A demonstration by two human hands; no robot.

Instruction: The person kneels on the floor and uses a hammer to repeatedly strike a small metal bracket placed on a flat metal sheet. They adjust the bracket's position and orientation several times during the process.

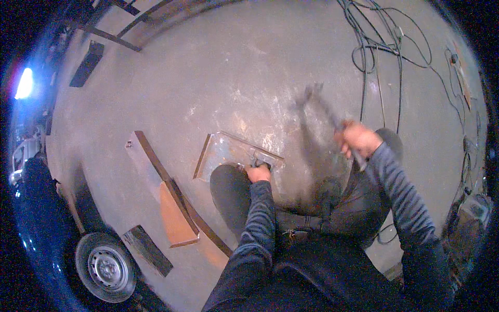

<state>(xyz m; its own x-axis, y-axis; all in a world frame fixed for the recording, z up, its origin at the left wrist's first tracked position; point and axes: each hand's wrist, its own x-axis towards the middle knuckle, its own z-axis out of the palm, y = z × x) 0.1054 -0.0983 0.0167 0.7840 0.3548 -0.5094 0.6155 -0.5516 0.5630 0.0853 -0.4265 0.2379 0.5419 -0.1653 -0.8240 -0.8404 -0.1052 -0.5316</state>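
Note:
My right hand (358,139) is raised over the floor, its fingers wrapped round the handle of a hammer (325,108). The hammer is smeared by motion, and its head points away to the upper left. In front of my left knee is a greyish metal plate (224,152) with raised, rusty brown edges. My left hand (259,173) is closed at the plate's near right end. A small dark piece (265,166) shows by its fingers, too unclear to name. My knee hides part of the plate's near side.
Left of the plate lie a long brown metal bar (163,174) and an orange-brown angled piece (174,217). A dark block (147,250) is near a car wheel (107,267); another block (87,63) lies far left. Black cables (382,48) trail across the far right floor.

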